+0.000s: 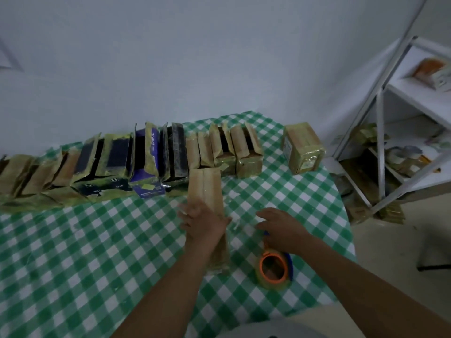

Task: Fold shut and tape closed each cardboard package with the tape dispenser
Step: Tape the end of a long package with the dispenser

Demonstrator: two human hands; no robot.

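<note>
The left hand [202,220] presses flat, fingers straight, on the long cardboard package [205,184] lying mid-table on the checked cloth [97,240]. The right hand [280,230] covers the tape dispenser [273,267] just beside it (whether it grips the handle I cannot tell). The package looks light and thin-walled: best pinned along its seam, not squeezed.

Green-white checked tablecloth [97,240], orange-cored tape dispenser [273,267]
</note>
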